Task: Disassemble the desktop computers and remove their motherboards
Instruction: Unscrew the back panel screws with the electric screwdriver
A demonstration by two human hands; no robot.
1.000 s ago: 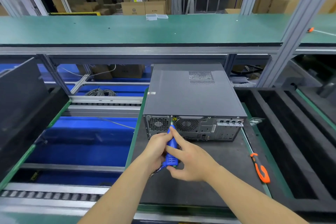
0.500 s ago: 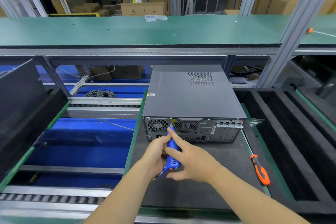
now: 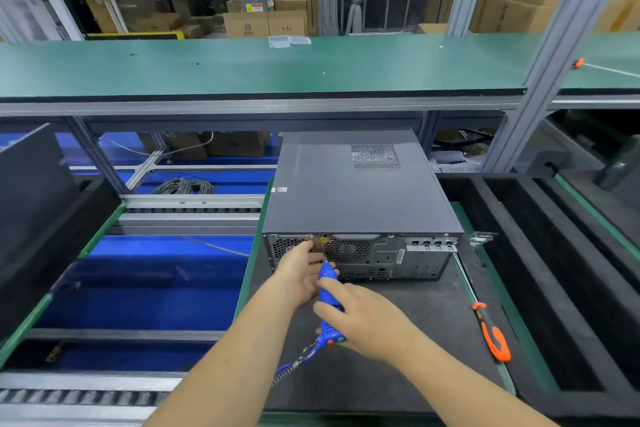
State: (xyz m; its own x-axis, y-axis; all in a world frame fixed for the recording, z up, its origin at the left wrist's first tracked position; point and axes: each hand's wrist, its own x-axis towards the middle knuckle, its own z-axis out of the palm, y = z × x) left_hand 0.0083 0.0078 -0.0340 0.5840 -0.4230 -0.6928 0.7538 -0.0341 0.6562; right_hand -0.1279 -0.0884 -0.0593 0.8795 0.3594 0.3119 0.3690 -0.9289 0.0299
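A dark grey desktop computer (image 3: 356,191) lies flat on a black mat (image 3: 408,340), its rear panel with fan grilles and ports facing me. My right hand (image 3: 363,319) grips a blue electric screwdriver (image 3: 329,302) whose bit points at the rear panel, a little below its top edge. My left hand (image 3: 299,274) reaches to the rear panel by the left fan grille, fingertips touching near a top screw. A coiled cord hangs from the screwdriver's tail.
An orange and black hand screwdriver (image 3: 491,333) lies on the mat at the right. Black foam trays (image 3: 554,270) stand to the right, a black panel (image 3: 31,204) to the left. Roller rails (image 3: 86,395) and a blue floor lie at left, a green shelf (image 3: 263,66) above.
My left hand has left the screwdriver and moved up to the rear panel. The screwdriver tip has drawn back and down from the top screw.
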